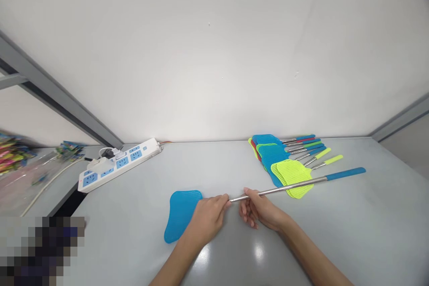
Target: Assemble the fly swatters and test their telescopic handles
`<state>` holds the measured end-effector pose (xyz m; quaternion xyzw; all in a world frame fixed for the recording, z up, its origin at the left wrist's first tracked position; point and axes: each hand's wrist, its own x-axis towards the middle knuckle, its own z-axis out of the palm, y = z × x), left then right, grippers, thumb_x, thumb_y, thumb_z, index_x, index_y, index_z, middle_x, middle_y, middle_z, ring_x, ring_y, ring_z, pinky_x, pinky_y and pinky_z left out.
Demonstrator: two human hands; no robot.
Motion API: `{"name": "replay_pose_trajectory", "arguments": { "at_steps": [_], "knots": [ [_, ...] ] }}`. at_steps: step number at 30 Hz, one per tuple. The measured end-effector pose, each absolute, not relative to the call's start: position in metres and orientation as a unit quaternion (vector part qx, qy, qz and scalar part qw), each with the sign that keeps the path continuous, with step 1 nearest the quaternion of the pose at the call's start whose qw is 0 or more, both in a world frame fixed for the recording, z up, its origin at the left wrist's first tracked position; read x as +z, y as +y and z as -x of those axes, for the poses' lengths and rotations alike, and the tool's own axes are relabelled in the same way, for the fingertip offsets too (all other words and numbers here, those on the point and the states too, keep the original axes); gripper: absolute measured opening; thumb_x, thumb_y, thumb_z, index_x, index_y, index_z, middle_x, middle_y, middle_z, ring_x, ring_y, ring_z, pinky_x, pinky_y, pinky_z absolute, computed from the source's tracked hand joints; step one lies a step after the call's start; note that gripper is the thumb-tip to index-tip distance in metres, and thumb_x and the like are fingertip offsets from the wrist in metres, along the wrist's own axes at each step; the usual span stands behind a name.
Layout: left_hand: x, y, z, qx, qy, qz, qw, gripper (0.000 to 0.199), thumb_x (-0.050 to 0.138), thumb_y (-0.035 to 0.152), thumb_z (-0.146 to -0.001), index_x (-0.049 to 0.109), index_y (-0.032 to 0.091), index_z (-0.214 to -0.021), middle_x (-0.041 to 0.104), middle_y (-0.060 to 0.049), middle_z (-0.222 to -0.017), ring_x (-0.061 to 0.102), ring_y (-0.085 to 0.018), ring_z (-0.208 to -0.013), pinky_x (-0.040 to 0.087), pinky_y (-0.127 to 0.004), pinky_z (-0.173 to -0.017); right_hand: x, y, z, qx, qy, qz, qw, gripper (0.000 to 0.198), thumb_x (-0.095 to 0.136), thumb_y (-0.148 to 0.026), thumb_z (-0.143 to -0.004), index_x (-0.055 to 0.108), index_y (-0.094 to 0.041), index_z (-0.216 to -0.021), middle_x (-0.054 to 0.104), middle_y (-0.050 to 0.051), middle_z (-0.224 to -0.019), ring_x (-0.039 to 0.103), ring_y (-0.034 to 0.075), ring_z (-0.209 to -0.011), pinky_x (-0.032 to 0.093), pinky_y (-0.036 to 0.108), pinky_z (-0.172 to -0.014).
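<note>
A fly swatter with a blue head (182,215) and a blue handle lies across the front of the grey table, its thin metal telescopic rod drawn out long. My left hand (210,216) is closed around the rod close to the head and hides the joint between them. Farther along the rod, my right hand (259,210) pinches it between thumb and fingers, with the other fingers curled underneath. The swatter's handle points to the right, passing in front of a pile of swatters (273,158) in blue, yellow-green and red, with short rods.
A white power strip (122,165) with plugs and a cable stands at the back left. Beyond the table's left edge lie colourful packets (15,152) and clear plastic. A white wall (208,53) rises behind the table, with grey frame bars at both sides.
</note>
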<state>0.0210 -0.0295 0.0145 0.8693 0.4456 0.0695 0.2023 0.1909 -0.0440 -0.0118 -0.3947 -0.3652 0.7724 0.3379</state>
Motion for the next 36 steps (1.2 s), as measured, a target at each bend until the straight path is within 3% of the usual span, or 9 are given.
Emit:
{"name": "replay_pose_trajectory", "arguments": {
  "at_steps": [9, 17, 29, 36],
  "knots": [
    [0.020, -0.033, -0.028, 0.054, 0.438, -0.866, 0.237, 0.027, 0.019, 0.023, -0.085, 0.042, 0.020, -0.071, 0.055, 0.000, -0.064, 0.049, -0.012, -0.054, 0.029, -0.023, -0.049, -0.017, -0.045, -0.186, 0.750, -0.414, 0.387, 0.343, 0.050, 0.023, -0.051, -0.077, 0.046, -0.014, -0.053, 0.051, 0.001, -0.047, 0.041, 0.007, -0.033, 0.028, 0.018, -0.032],
    [0.019, -0.030, -0.030, 0.078, 0.445, -0.858, 0.244, 0.030, 0.019, 0.028, -0.085, 0.044, 0.020, -0.071, 0.055, 0.000, -0.066, 0.049, -0.012, -0.058, 0.030, -0.023, -0.051, -0.017, -0.042, -0.186, 0.760, -0.350, 0.408, 0.366, 0.049, 0.026, -0.051, -0.076, 0.049, -0.014, -0.055, 0.049, 0.000, -0.047, 0.042, 0.007, -0.035, 0.029, 0.019, -0.035],
    [0.021, -0.021, -0.009, 0.151, 0.439, -0.852, 0.243, 0.030, 0.029, 0.038, -0.082, 0.051, 0.020, -0.072, 0.052, 0.002, -0.064, 0.045, -0.013, -0.063, 0.032, -0.027, -0.067, -0.014, -0.039, -0.188, 0.747, -0.315, 0.444, 0.383, 0.042, 0.038, -0.050, -0.073, 0.053, -0.013, -0.059, 0.047, -0.001, -0.047, 0.041, 0.007, -0.036, 0.031, 0.020, -0.037],
    [0.027, -0.018, -0.002, 0.164, 0.410, -0.868, 0.227, 0.024, 0.033, 0.030, -0.081, 0.053, 0.020, -0.071, 0.054, 0.001, -0.066, 0.046, -0.013, -0.066, 0.032, -0.029, -0.072, -0.009, -0.035, -0.197, 0.689, -0.315, 0.496, 0.424, 0.037, 0.045, -0.045, -0.072, 0.051, -0.013, -0.053, 0.046, -0.001, -0.042, 0.040, 0.007, -0.036, 0.030, 0.020, -0.038]
  ]
}}
